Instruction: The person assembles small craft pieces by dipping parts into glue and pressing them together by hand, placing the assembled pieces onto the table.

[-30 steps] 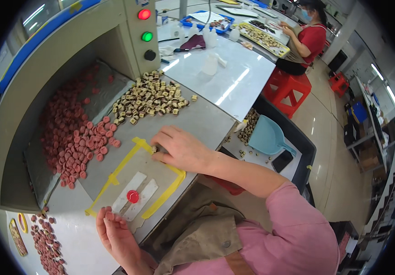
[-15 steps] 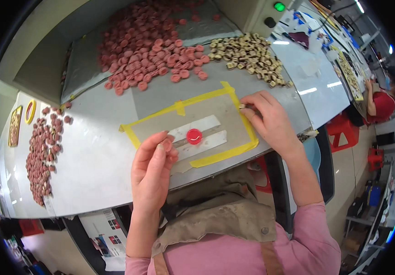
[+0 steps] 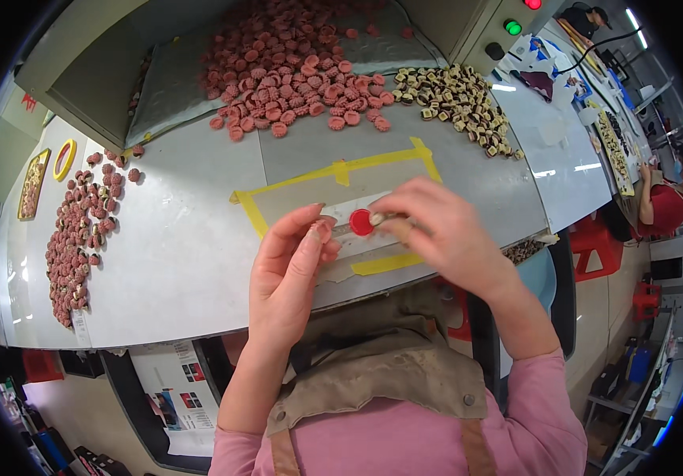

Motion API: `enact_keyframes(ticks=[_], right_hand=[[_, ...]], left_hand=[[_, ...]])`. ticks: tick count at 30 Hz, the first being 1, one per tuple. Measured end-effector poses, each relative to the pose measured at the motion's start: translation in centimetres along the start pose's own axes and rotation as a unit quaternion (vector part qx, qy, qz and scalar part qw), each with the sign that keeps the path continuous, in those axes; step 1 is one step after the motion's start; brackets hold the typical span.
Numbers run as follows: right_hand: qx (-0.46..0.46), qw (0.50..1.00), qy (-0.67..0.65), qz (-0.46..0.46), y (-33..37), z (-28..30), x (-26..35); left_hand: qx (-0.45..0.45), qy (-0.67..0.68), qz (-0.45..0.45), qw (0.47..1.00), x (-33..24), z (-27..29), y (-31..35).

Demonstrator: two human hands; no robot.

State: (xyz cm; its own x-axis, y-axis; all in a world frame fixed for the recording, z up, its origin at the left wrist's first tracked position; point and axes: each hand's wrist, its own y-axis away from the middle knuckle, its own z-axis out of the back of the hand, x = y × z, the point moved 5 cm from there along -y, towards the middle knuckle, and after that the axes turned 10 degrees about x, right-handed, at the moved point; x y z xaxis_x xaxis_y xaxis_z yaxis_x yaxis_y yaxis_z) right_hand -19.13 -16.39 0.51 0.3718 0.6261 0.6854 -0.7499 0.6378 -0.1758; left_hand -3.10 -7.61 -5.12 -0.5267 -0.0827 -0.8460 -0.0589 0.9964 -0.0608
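While the left hand stays about as it was half a second ago, fingers and thumb pinching a pink ridged piece, the right hand has come in from the right-hand tape edge. It's now at the red round dish, thumb and fingers closed on a small pale piece at the dish's right rim; can't tell if piece and dish touch. Hands now close together, dish between them; they were well apart before. Dish still sits on the white strips, inside the yellow tape outline, now partly hidden by the right hand.

Farther out on the bench, piles look unchanged: loose pink pieces ahead, cream-and-brown pieces right of them, pink pieces with dark and pale parts at left, near a tape roll and yellow-edged tray. Co-worker in red remains seated far right.
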Motion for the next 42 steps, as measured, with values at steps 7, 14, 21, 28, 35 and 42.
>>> enact_keyframes(ticks=[7, 14, 21, 28, 35, 42], right_hand=[[0.046, 0.990, 0.117, 0.059, -1.2, -2.4, 0.6], [0.054, 0.998, 0.040, 0.007, -1.8, -3.0, 0.4], [-0.004, 0.982, -0.186, -0.042, -0.5, -2.8, 0.5], [-0.076, 0.987, -0.101, 0.094, -0.2, -3.2, 1.9], [-0.107, 0.981, -0.043, 0.157, 0.8, -3.6, 2.1], [-0.090, 0.986, -0.116, 0.079, 1.7, -4.2, 1.9]], left_hand=[[-0.001, 0.004, 0.006, 1.000, -0.2, 0.6, 0.2], [0.007, 0.034, 0.024, 0.999, -0.7, 1.6, 0.3], [0.013, -0.001, 0.034, 0.999, -0.6, 1.0, 0.1], [-0.007, -0.059, 0.002, 0.998, 0.6, -0.7, 0.0], [-0.010, -0.150, -0.014, 0.989, -0.3, -0.8, 0.6], [0.037, -0.091, -0.019, 0.995, -0.4, -1.1, 1.4]])
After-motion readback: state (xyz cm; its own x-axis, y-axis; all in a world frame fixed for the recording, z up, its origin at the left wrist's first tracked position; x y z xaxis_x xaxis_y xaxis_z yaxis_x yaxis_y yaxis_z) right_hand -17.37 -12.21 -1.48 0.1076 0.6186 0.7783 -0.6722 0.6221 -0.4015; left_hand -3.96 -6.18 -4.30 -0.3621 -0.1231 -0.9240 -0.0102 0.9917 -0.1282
